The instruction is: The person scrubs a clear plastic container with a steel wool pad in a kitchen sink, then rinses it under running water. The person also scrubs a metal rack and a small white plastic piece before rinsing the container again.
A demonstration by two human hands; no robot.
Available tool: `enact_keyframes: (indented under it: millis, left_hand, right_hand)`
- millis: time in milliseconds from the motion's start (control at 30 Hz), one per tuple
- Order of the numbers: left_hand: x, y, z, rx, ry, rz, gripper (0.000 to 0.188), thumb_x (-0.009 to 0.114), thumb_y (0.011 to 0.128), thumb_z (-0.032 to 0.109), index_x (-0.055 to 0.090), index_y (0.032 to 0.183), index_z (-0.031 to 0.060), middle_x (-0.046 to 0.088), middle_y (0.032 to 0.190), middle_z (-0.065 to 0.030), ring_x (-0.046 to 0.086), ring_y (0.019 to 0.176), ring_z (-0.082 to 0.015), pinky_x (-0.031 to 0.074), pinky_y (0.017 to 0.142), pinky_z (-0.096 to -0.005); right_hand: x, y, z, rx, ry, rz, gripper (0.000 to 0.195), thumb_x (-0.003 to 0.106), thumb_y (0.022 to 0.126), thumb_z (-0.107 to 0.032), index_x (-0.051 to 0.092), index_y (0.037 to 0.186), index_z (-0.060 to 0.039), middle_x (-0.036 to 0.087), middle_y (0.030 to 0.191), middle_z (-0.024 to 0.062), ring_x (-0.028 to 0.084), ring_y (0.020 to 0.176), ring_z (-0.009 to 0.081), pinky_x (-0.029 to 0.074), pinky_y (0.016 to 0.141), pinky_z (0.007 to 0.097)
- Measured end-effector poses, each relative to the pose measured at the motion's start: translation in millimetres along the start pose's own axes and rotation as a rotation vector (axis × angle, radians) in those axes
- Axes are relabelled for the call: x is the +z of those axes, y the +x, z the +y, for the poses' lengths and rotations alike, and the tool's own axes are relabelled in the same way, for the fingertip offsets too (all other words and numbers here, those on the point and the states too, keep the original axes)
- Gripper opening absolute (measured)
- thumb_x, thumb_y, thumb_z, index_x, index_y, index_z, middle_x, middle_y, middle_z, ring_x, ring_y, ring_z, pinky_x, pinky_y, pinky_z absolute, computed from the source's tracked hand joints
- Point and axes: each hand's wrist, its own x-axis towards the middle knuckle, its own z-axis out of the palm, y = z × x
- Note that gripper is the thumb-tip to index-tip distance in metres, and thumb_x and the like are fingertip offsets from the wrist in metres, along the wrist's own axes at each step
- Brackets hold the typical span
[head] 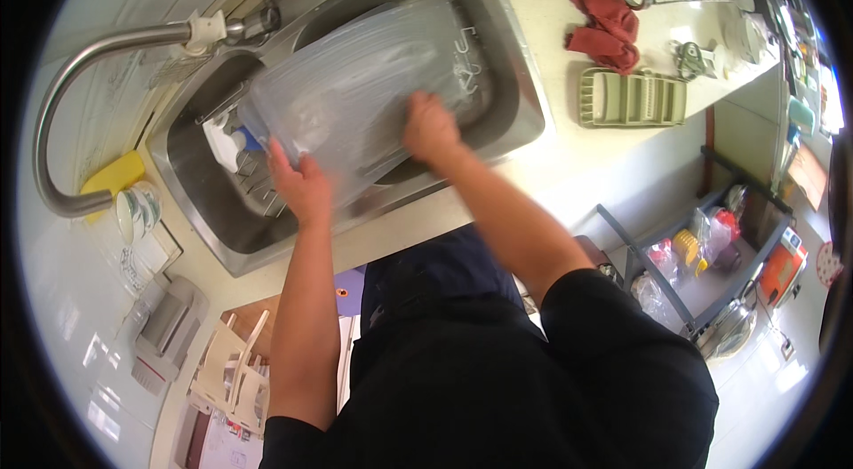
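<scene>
A large translucent plastic storage-box lid (360, 82) lies tilted across the double-bowl stainless steel sink (230, 259). Wet, streaky suds seem to coat its surface. My left hand (300, 186) grips the near left edge, thumb on top. Toward the right part of the lid, my right hand (432, 126) rests with curled fingers on its face. Motion blurs that hand, and whether it holds anything is hidden. Under the lid's left end, a white and blue plastic item (226, 142) and a wire rack (250, 179) sit in the smaller bowl.
A curved metal faucet (56, 102) arches at the left, near a yellow sponge or cloth (113, 176) and stacked bowls (138, 209). On the right counter lie a red cloth (605, 26) and a green plastic rack (632, 98). A grey-framed cart (706, 282) stands lower right.
</scene>
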Motion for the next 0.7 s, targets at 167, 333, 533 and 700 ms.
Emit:
enact_keyframes:
  millis: [167,333,533,700]
  left_hand:
    - [-5.9,-4.2,-6.7,0.005,0.026,-0.049,0.061,0.058,0.083,0.009,0.038,0.138,-0.0059,0.042,0.140,-0.0291,0.038,0.131,-0.0443,0.028,0.111,-0.0453]
    - [-8.8,-3.2,-5.2,0.030,-0.024,-0.046,0.060,0.057,0.083,0.009,0.038,0.138,-0.0061,0.041,0.140,-0.0285,0.037,0.132,-0.0431,0.028,0.111,-0.0448]
    - [-9.4,-5.7,-11.7,0.024,-0.001,0.026,0.051,0.056,0.087,0.013,0.044,0.134,-0.0046,0.048,0.135,-0.0249,0.048,0.122,-0.0370,0.037,0.103,-0.0411]
    - [-19.9,4.3,10.4,-0.315,-0.457,-0.265,0.030,0.054,0.092,0.018,0.055,0.117,0.0004,0.058,0.112,-0.0149,0.056,0.100,-0.0255,0.042,0.088,-0.0347]
  right_hand:
    - [-17.8,-16.5,-18.4,0.050,0.215,-0.038,0.033,0.056,0.081,-0.010,0.048,0.111,0.0036,0.056,0.109,0.0256,0.062,0.100,0.0395,0.053,0.084,0.0408]
    - [7.1,53.0,90.7,0.311,-0.072,0.141,0.030,0.057,0.084,-0.009,0.056,0.109,0.0064,0.061,0.107,0.0227,0.066,0.097,0.0335,0.055,0.079,0.0380]
    - [7.4,-1.9,-6.1,0.019,0.365,0.253,0.033,0.063,0.078,-0.009,0.051,0.108,-0.0046,0.057,0.099,0.0201,0.062,0.089,0.0408,0.053,0.077,0.0466]
    - [3.0,-60.8,-83.4,-0.429,0.674,0.094,0.033,0.069,0.077,-0.016,0.056,0.106,-0.0098,0.057,0.106,0.0174,0.059,0.094,0.0406,0.049,0.078,0.0482]
